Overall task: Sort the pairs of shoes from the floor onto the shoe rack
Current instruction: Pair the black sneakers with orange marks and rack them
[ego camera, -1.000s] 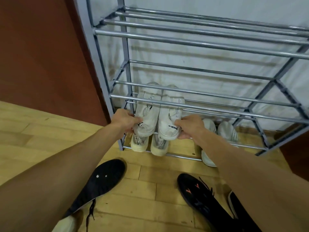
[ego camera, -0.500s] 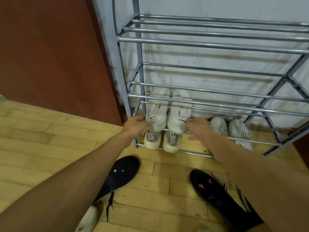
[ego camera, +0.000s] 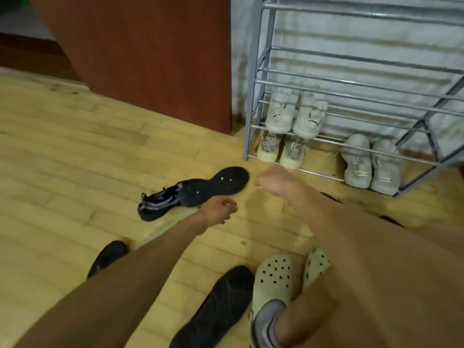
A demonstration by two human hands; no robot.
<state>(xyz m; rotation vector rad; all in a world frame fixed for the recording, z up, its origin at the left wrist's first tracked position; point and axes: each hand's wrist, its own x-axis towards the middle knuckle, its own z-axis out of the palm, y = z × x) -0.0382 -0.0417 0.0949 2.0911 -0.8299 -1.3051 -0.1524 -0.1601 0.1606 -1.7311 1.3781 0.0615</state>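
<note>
The grey metal shoe rack [ego camera: 253, 79] stands at the upper right. A white sneaker pair [ego camera: 296, 114] sits on its second-lowest shelf, above a cream-soled pair [ego camera: 281, 149] on the bottom shelf. A pale grey pair [ego camera: 369, 164] sits further right on the bottom shelf. A black shoe [ego camera: 195, 192] lies on its side on the wooden floor, sole showing. My left hand [ego camera: 218, 209] hovers just right of it, fingers loosely curled and empty. My right hand [ego camera: 273, 182] hangs in front of the rack's bottom shelf, loosely curled, holding nothing.
Two more black shoes lie near me, one [ego camera: 218, 310] at bottom centre and one [ego camera: 108, 257] at the left. A dark shoe [ego camera: 391, 219] peeks from behind my right arm. Cream clogs [ego camera: 273, 280] are on feet. A red-brown cabinet [ego camera: 140, 59] stands left of the rack.
Both hands let go of the white sneakers, now resting on the second-lowest shelf, and pulled back toward the floor. The view swung left and down.
</note>
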